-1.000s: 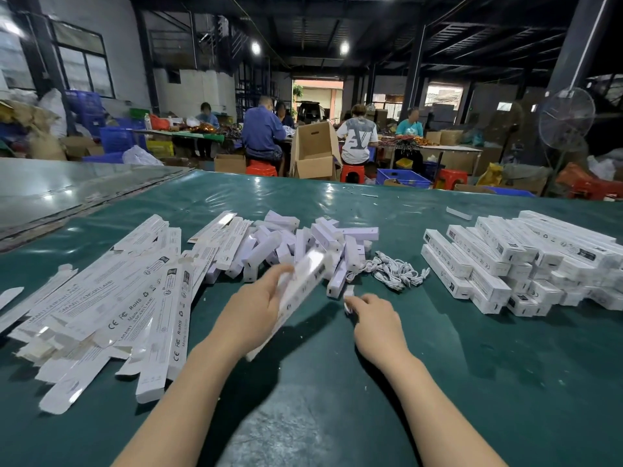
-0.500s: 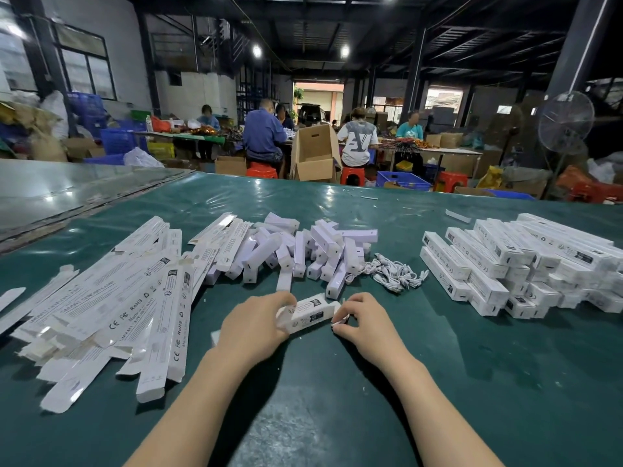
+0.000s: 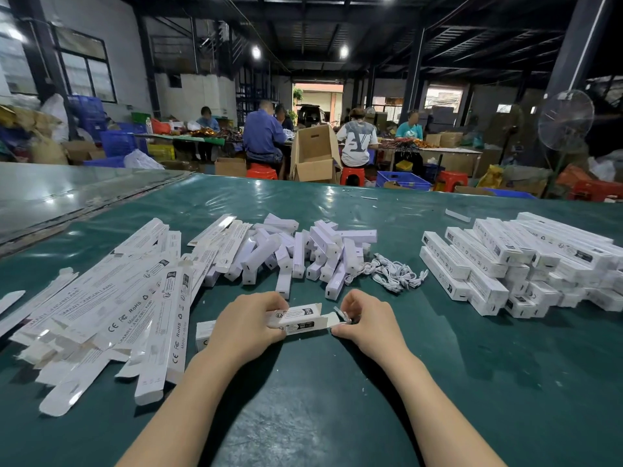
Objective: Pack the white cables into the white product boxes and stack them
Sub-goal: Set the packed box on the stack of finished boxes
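Holding a white product box (image 3: 300,318) low over the green table (image 3: 438,382), just in front of the body.

- Left hand (image 3: 247,326): fingers curled over the box's left and middle part, thumb underneath, clamped on it. The box's far left end sticks out past the wrist.
- Box axis: long axis runs left to right across the view, nearly level. Its open end, with a tuck flap (image 3: 332,319) standing out, faces right.
- Right hand (image 3: 369,323): sits right at that open end, fingers bent together and pinching a small white piece (image 3: 342,313) against the flap. Too small to tell whether it is a cable plug or part of the carton.
- Key relation: the box mouth lies directly left of the right fingertips, touching or nearly so. Anything going in must travel leftward along the box's axis, so the right hand is the working hand and the left only steadies.
- Loose white cables (image 3: 392,273) lie in a tangle beyond the right hand, nearer to it than to the left.
- Stacked finished boxes (image 3: 488,261) are well off to the right; flat unfolded cartons (image 3: 111,305) are on the left; a heap of white units (image 3: 303,251) lies straight ahead.

Judgement: filling or closing stage for this box; stacking not yet done.
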